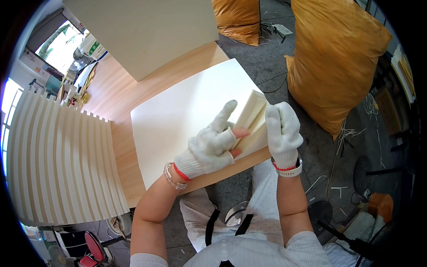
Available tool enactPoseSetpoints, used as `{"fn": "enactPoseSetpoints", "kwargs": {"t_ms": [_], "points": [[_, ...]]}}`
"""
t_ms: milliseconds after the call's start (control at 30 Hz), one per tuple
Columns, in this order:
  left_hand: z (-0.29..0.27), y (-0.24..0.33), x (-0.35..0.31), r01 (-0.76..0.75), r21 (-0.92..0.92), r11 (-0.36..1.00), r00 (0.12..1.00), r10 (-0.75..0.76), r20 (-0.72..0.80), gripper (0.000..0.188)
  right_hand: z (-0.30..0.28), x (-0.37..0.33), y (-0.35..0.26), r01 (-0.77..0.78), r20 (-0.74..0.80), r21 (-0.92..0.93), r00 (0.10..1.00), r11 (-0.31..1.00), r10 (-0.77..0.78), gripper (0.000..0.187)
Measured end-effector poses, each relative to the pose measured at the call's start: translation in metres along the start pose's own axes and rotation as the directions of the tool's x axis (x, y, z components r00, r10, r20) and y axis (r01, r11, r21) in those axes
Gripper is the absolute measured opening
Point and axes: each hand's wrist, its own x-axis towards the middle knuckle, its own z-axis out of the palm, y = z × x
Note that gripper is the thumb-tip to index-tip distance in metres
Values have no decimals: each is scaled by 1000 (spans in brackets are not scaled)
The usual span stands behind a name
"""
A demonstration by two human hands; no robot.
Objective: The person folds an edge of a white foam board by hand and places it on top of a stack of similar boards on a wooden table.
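Observation:
Both my hands wear white knitted gloves with red cuffs. My left hand [211, 141] is at the lower left side of a cream folded strip [250, 111], its two bare fingertips against it and another gloved finger stretched out. Closed at the right side of the strip is my right hand [283, 132], thumb up along curled fingers; the edge of the strip runs into this grip. Slight blur covers the strip's lower part. Beneath lies a large white sheet [178, 113] on the wooden table [121, 133].
A big beige board [151, 31] stands at the table's far side. At the left rises a stack of slatted cream panels [66, 164]. Full orange sacks [333, 58] rest on the grey floor to the right, near scattered white scraps [349, 132]. A dark fan [364, 175] is at far right.

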Motion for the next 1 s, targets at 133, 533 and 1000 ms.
{"fn": "enactPoseSetpoints", "kwargs": {"t_ms": [133,533,1000], "points": [[-2,1,0,-39,106,994,998,33,54,44,-1,0,-1,-32,13,-7,999,999,32,14],[1,2,3,-14,12,1000,999,15,-40,40,-2,-2,3,-53,2,40,999,998,53,12],[-2,5,2,53,2,999,998,-53,30,41,1,-3,6,-91,-35,66,995,994,94,20]]}}
